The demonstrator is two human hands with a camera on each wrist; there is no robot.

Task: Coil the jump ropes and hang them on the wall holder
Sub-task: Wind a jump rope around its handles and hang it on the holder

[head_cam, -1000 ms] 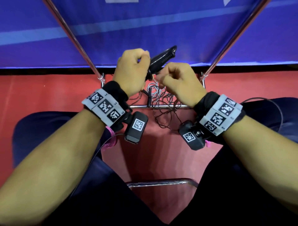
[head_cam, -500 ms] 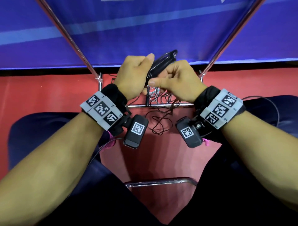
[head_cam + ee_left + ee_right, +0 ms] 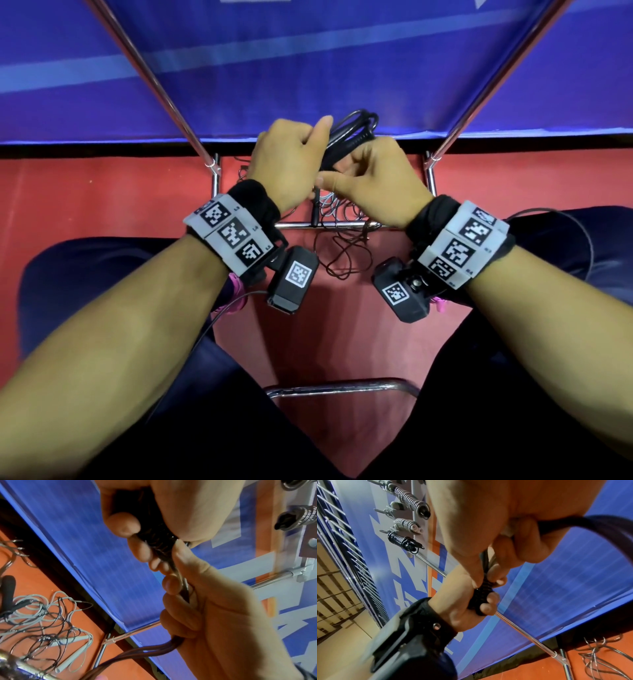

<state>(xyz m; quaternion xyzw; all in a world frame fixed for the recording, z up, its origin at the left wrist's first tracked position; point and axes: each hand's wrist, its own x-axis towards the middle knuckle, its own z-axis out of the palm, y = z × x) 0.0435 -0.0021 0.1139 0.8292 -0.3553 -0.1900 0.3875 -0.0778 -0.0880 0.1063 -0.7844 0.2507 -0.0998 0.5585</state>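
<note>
Drawn closer: your left hand [image 3: 291,164] and right hand [image 3: 373,185], both gripping black thin-cord jump rope [image 3: 352,133]; coil nearly bound.

The right hand [image 3: 513,520] curls round a looped black rope [image 3: 599,524]. Just below it, the left hand [image 3: 462,601] grips the rope's tightly wound part. Coiled ropes [image 3: 400,540] hang on the wall holder [image 3: 418,485]; loose ropes [image 3: 597,654] lie on the red floor [image 3: 539,669].

Two hands [image 3: 291,164] [image 3: 376,185], one coiled black rope [image 3: 356,132], two grey handles [image 3: 72,640] [image 3: 73,658]
</note>
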